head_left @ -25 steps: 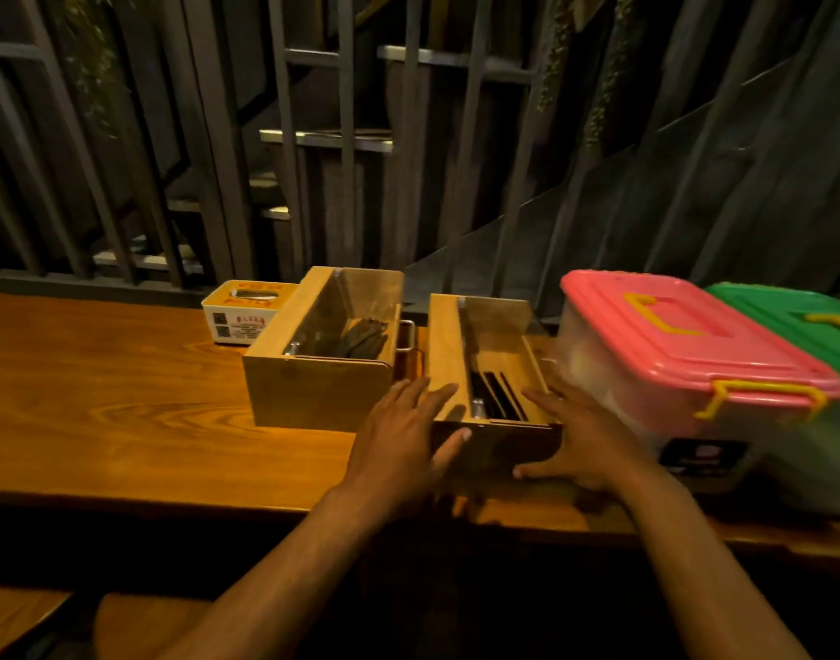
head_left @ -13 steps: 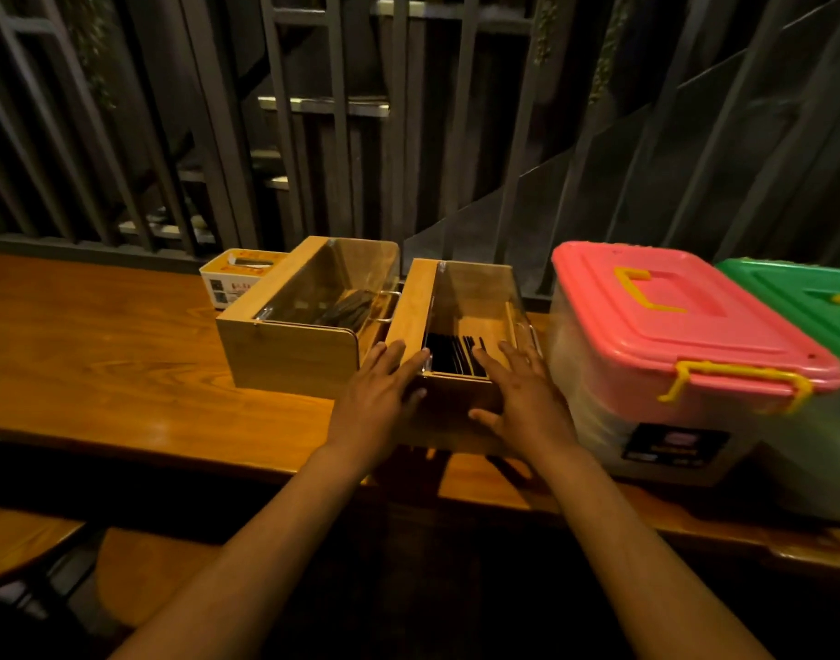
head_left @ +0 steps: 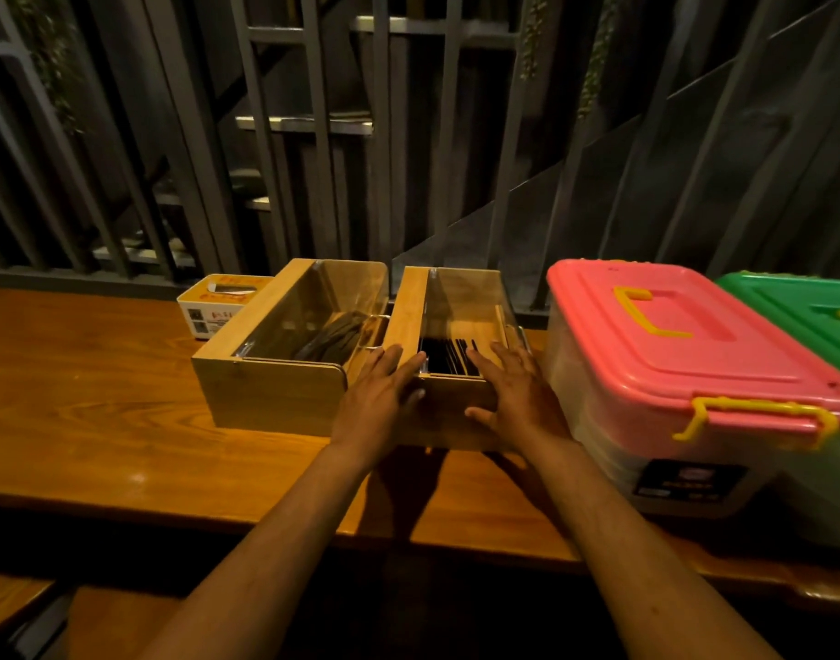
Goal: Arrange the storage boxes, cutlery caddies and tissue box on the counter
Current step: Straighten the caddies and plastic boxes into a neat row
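Two wooden cutlery caddies with clear lids stand side by side on the wooden counter. The left caddy holds dark cutlery. The right caddy holds black sticks. My left hand lies flat against the right caddy's front left corner, fingers apart. My right hand rests flat on its front right corner. A white and orange tissue box sits behind the left caddy. A clear storage box with a pink lid stands right of the caddies, and a green-lidded box is beyond it.
Dark metal railing bars run along the back edge of the counter. A wooden stool seat shows below the counter's front edge at the lower left. Bare counter stretches to the left of the caddies.
The right caddy has slid back and left until it sits level with the left caddy. Both hands followed it, staying flat on its front corners.
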